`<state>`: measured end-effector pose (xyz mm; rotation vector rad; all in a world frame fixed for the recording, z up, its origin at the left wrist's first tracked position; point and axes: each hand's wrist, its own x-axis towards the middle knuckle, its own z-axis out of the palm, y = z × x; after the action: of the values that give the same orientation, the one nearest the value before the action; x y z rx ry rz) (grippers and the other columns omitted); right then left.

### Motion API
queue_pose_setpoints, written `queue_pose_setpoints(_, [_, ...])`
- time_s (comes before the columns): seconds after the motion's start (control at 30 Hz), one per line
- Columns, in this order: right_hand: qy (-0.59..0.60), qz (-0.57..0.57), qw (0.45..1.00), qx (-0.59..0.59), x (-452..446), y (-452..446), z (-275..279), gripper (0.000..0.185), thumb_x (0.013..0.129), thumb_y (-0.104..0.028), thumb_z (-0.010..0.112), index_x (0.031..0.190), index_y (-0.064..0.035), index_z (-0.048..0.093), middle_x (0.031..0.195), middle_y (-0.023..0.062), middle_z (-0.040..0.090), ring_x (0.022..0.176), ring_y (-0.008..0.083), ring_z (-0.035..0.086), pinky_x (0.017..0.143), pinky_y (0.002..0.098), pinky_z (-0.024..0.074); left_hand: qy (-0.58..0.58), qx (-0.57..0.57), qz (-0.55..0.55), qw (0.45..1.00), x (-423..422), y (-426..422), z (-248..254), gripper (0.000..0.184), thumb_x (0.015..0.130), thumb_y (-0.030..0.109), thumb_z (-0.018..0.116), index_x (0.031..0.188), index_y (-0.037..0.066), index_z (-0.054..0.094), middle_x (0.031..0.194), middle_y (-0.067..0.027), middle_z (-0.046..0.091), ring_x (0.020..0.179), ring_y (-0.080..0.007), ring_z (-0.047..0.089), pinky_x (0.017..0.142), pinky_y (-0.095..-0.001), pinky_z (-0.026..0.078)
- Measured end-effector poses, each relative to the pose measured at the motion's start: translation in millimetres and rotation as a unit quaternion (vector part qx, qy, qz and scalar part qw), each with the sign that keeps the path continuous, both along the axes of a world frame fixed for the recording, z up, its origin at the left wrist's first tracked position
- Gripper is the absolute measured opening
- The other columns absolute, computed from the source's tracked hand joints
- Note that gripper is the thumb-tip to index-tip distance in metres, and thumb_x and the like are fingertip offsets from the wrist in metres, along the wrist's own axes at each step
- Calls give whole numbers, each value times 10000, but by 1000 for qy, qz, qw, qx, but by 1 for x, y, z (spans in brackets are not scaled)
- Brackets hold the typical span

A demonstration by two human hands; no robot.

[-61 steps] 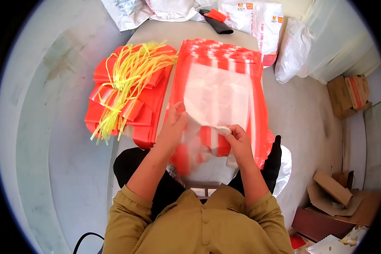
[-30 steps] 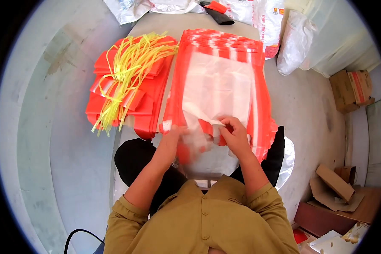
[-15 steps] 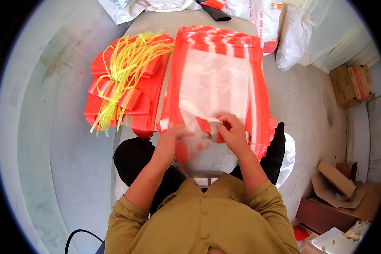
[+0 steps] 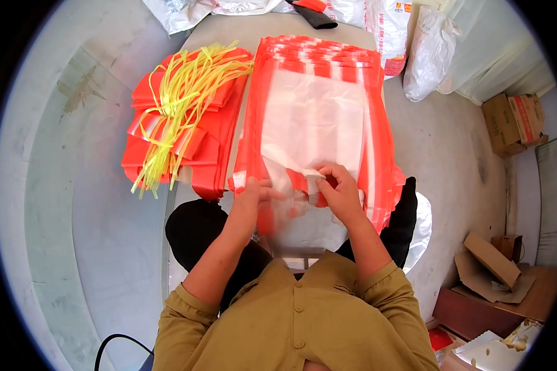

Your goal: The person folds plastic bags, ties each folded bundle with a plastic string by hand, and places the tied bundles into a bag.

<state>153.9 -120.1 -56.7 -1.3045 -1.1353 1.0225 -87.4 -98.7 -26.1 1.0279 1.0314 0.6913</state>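
A stack of red-and-white striped plastic bags (image 4: 374,123) lies in front of me, with a whitish translucent bag (image 4: 312,117) on top. My right hand (image 4: 340,193) pinches the gathered near edge of that translucent bag between thumb and fingers. At the stack's near left corner, my left hand (image 4: 250,201) touches the plastic with its fingers apart, pointing right. Blurred translucent plastic hangs between the hands. To the left lies a pile of folded red bags (image 4: 213,148) with a tied bundle of yellow strips (image 4: 173,111) on it.
White printed sacks (image 4: 387,28) and a black item with a red piece (image 4: 315,15) lie beyond the stack. A white plastic bundle (image 4: 430,55) stands at the far right. Cardboard boxes (image 4: 513,123) and an opened carton (image 4: 492,266) are on the right. My knees flank the work surface (image 4: 223,31).
Since the earliest frame my left hand has come down and nearer to me, at the stack's left corner. My right hand has shifted slightly left and away from me, still pinching the bag edge.
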Motion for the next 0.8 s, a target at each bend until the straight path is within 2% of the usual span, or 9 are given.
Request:
queue_pose_setpoints(0.13, [-15, 0, 1000, 2, 0, 0, 1, 121, 930, -13, 668, 1047, -25, 638, 1057, 43, 644, 702, 83, 598, 536, 241, 490, 8, -7, 44, 999, 9, -1, 2, 792, 1107, 582, 192, 1325, -52, 614, 1393, -174, 584, 1196, -241, 587, 1086, -368, 427])
queue_pose_setpoints(0.2, [-45, -3, 998, 35, 1, 3, -6, 119, 931, -16, 668, 1046, -25, 639, 1054, 43, 644, 711, 82, 601, 539, 240, 491, 6, -2, 24, 1000, 6, 1, 0, 776, 1109, 576, 193, 1370, -45, 578, 1386, -172, 590, 1197, -240, 584, 1083, -366, 429])
queue_pose_setpoints(0.27, [-46, -1, 998, 42, 3, 2, -10, 117, 931, -19, 668, 1044, -25, 639, 1054, 42, 643, 719, 82, 603, 543, 239, 492, -6, -14, -47, 999, -1, 4, 5, 763, 1111, 570, 201, 1465, -35, 504, 1398, -170, 582, 1205, -239, 576, 1079, -363, 430])
queue_pose_setpoints(0.37, [-14, 6, 1000, 15, 2, 1, -2, 114, 930, -21, 667, 1040, -25, 639, 1059, 39, 642, 726, 81, 604, 551, 238, 494, 16, 22, -31, 999, -1, 3, -18, 772, 1108, 582, 213, 1479, -39, 484, 1392, -169, 588, 1201, -243, 582, 1080, -364, 431])
queue_pose_setpoints(0.47, [2, 2, 1000, -1, 0, 0, 1, 110, 930, -19, 663, 1037, -26, 638, 1059, 36, 640, 726, 80, 603, 554, 236, 494, 7, -18, 35, 999, 16, -3, 13, 800, 1101, 602, 217, 1389, -59, 564, 1336, -171, 620, 1184, -253, 599, 1084, -375, 432])
queue_pose_setpoints(0.57, [4, 2, 1000, -4, 0, 0, 1, 108, 931, -18, 660, 1036, -26, 638, 1057, 34, 640, 726, 79, 602, 551, 236, 493, 18, -9, 63, 998, 20, -5, 15, 796, 1099, 605, 225, 1345, -51, 602, 1257, -165, 655, 1155, -256, 618, 1084, -380, 434])
queue_pose_setpoints(0.63, [-7, 4, 1000, 3, 0, 1, 1, 108, 931, -18, 659, 1036, -26, 638, 1056, 33, 641, 726, 78, 602, 548, 236, 491, 1, -30, 6, 1000, 13, -4, 21, 784, 1101, 598, 236, 1361, -50, 593, 1256, -158, 655, 1157, -256, 618, 1082, -383, 436])
queue_pose_setpoints(0.73, [-7, 11, 999, -48, 3, -1, 3, 172, 924, 26, 646, 1091, -11, 630, 1193, 71, 668, 1037, 130, 630, 926, 279, 515, -27, -31, -28, 999, 12, -5, 22, 772, 1104, 586, 235, 1362, -50, 591, 1248, -146, 660, 1154, -256, 622, 1076, -381, 442])
queue_pose_setpoints(0.8, [-3, 12, 998, -53, 2, -1, 7, 173, 923, 29, 646, 1090, -14, 631, 1193, 67, 667, 1034, 127, 628, 923, 277, 515, -34, -30, -19, 999, 14, -5, 17, 739, 1110, 563, 253, 1343, -44, 604, 1241, -137, 663, 1152, -245, 625, 1068, -370, 447])
